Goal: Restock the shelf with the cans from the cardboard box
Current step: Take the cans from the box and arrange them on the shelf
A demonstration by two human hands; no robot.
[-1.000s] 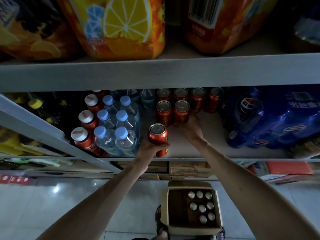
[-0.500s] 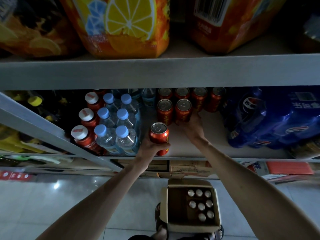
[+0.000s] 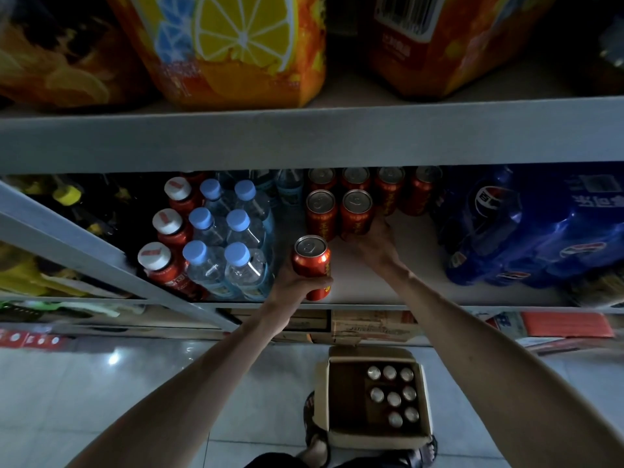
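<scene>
Currently, the left grip (image 3: 293, 288) is wrapped around a red can (image 3: 311, 265), thumb across its lower front. It holds the can upright at the front edge of the shelf (image 3: 415, 261), just right of the blue-capped water bottles (image 3: 233, 251). Whether the can's base touches the shelf board cannot be told.

The right grip (image 3: 374, 243) reaches deeper in, with its fingers laid against the lower side of the front right can (image 3: 357, 214). The dim light leaves it unclear whether the fingers curl round that can or only press on it. This can stands touching a second front can (image 3: 320, 214) on its left. Behind the pair runs a back row of red cans (image 3: 388, 187), four across, partly hidden under the upper shelf's edge (image 3: 304, 136).

Left of the water bottles stand red bottles with white caps (image 3: 169, 251). To the right of the cans lies a blue shrink-wrapped cola pack (image 3: 526, 231), well apart from the right grip. On the upper shelf sit orange drink packs (image 3: 236, 52) printed with a lemon slice.

Below, the cardboard box (image 3: 322, 396) stands open on the tiled floor (image 3: 101, 383). Eight silver can tops (image 3: 393, 398) are clustered in its right half, and the left half shows bare cardboard.
</scene>
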